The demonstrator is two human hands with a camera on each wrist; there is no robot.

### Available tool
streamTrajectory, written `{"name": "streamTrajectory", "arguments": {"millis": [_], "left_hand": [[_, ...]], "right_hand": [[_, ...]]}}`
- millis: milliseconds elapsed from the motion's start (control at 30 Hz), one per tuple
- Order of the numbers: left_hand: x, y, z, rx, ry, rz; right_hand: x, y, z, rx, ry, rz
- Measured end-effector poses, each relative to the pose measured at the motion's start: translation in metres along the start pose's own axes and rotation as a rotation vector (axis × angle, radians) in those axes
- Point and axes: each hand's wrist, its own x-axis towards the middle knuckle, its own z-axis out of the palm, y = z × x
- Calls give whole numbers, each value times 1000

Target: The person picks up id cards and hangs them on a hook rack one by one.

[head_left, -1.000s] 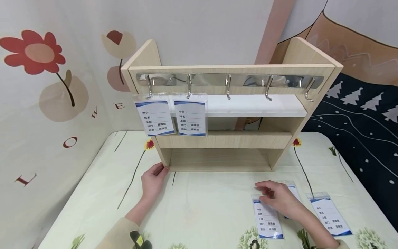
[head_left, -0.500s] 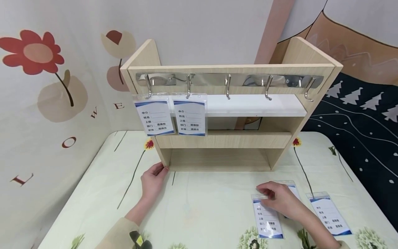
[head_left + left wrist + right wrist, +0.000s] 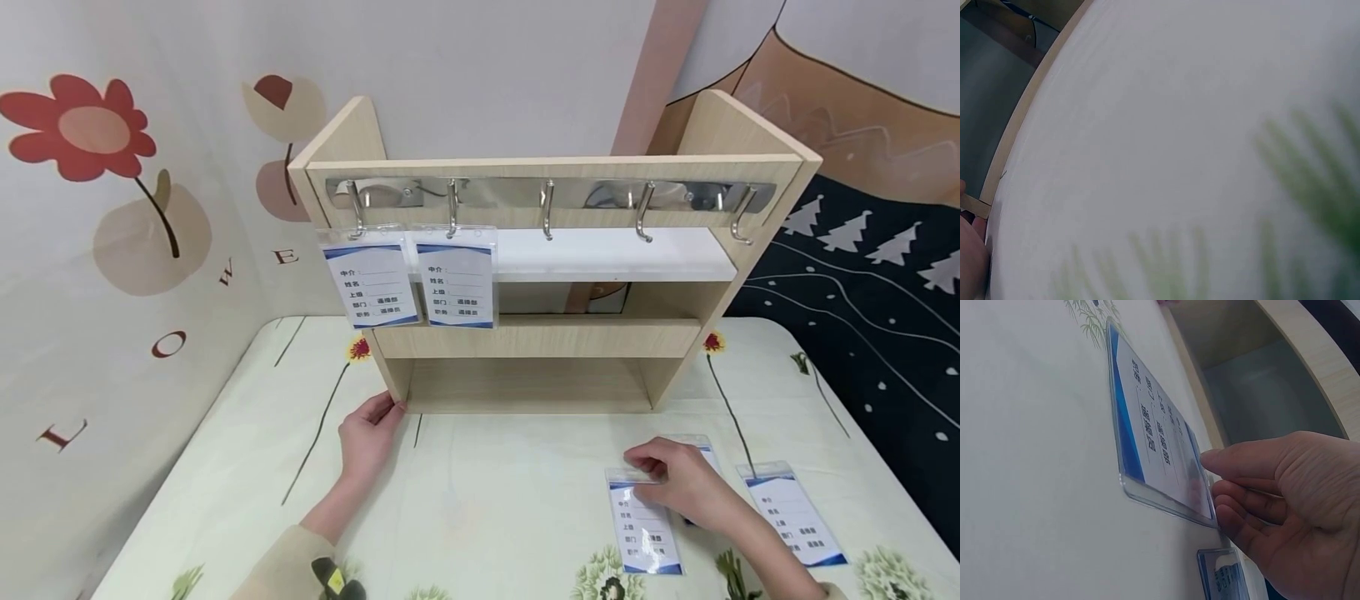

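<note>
My left hand [image 3: 367,437] holds the lower left front corner of a light wooden desktop shelf [image 3: 540,340], thumb at the front and fingers along the outer side. Only a sliver of the left hand [image 3: 971,259] shows in the left wrist view. My right hand [image 3: 678,479] is over a plastic-sleeved name badge [image 3: 647,533] on the cloth. Its thumb rests at the badge's top end, with a gap to the bent fingers in the right wrist view, where the badge [image 3: 1157,434] lies face up. A second badge [image 3: 705,454] is partly hidden under this hand.
Another badge [image 3: 793,517] lies at the right. Two badges [image 3: 372,283] hang side by side from the left hooks of the metal hook rail [image 3: 502,193]. A white ledge [image 3: 600,254] runs below the hooks. Patterned curtains [image 3: 862,275] stand behind the flowered tablecloth [image 3: 480,500].
My right hand has slid slightly to the right across the badge's top end. My left hand stays at the shelf corner, and the badges keep their places.
</note>
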Motion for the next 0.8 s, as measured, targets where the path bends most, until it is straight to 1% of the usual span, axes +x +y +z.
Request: {"name": "streamTrajectory", "arguments": {"millis": [233, 400, 633, 800], "left_hand": [[0, 0, 0, 32, -7, -3], [1, -1, -1, 22, -11, 4], [0, -1, 0, 23, -13, -4], [0, 0, 0, 9, -8, -7]], "right_hand": [[1, 2, -1, -9, -13, -7], [0, 0, -3, -35, -46, 18], [-3, -4, -7, -136, -55, 43], [-4, -7, -9, -213, -45, 87]]}}
